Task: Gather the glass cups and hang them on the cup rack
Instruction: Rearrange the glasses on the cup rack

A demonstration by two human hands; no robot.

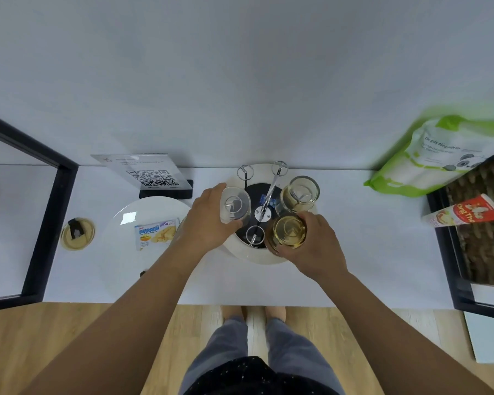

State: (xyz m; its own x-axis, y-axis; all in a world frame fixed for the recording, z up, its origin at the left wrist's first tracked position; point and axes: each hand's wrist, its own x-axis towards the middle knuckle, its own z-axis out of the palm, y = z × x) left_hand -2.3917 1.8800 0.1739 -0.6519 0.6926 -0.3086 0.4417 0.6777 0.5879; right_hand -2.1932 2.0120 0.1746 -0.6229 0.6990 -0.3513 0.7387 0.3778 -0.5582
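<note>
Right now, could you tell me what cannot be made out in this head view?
- Sign text: too small.
- Cup on its peg or not: right hand covers it.
- Basket: cut by the right edge.
- Item left of plate: unclear.

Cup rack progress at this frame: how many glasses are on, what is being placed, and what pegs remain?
Done: one glass cup sits upside down over a peg at the back right of the cup rack. In hand: the left hand holds a clear cup over a peg, and the right hand holds an amber-looking cup. Left: three looped pegs stand bare.
</note>
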